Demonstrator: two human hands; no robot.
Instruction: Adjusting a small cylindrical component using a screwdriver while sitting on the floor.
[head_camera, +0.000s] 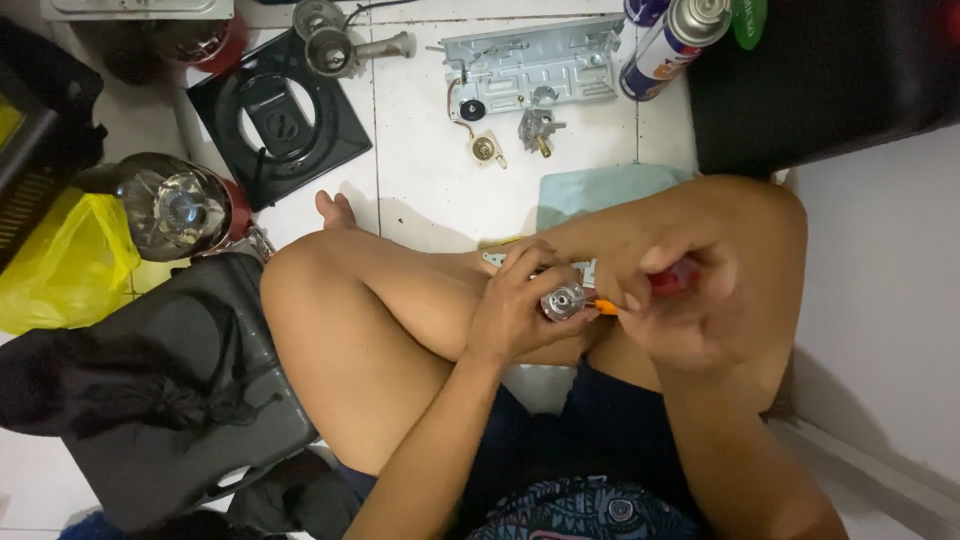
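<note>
I sit cross-legged on a white tiled floor. My left hand (520, 305) grips a small round silver metal part (563, 301) over my lap. My right hand (680, 300) is closed around a screwdriver with a red and orange handle (668, 282), its orange tip (603, 307) pointing left against the metal part. The two hands almost touch. The screwdriver's shaft is mostly hidden by my fingers.
On the floor ahead lie a black square burner plate (275, 115), a grey metal bracket plate (530, 65), small brass fittings (538, 130), two spray cans (675, 40) and a teal cloth (600, 190). A dark grey case (190, 400), a yellow bag (60, 265) and a round metal burner head (180, 210) are on the left. A black box (820, 70) stands at the right.
</note>
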